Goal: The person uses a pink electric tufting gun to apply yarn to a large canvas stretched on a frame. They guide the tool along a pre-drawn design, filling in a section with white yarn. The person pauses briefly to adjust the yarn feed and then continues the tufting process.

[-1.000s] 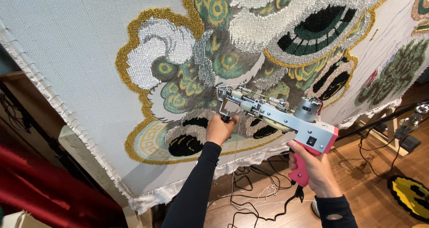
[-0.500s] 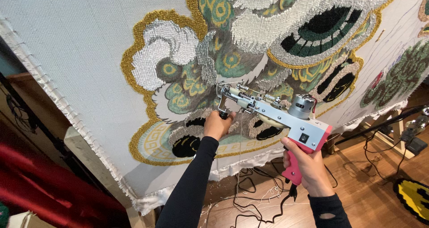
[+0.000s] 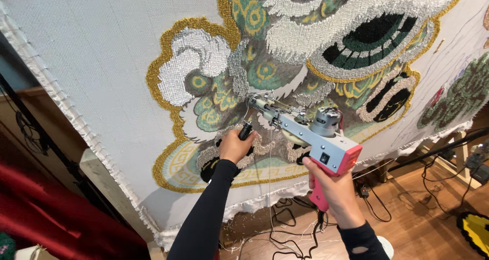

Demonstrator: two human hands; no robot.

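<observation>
A grey and pink tufting gun (image 3: 310,135) is pressed with its tip against a stretched white backing cloth (image 3: 97,51). The cloth bears a tufted design (image 3: 305,46) in gold, white, green and black yarn. My left hand (image 3: 235,145) grips the gun's black front handle, close to the cloth. My right hand (image 3: 330,188) holds the pink rear grip, lower and nearer to me. Both arms wear dark sleeves. The gun's needle sits at a white and green patch near the middle of the design.
Black cables (image 3: 285,229) lie tangled on the wooden floor (image 3: 423,224) under the cloth's frayed lower edge. A red fabric (image 3: 46,214) is at the lower left. A black frame bar (image 3: 51,143) runs behind the cloth at left. A yellow and black rug piece (image 3: 476,232) lies at far right.
The gun and both hands have shifted slightly up and left along the cloth. The view has moved closer to the design.
</observation>
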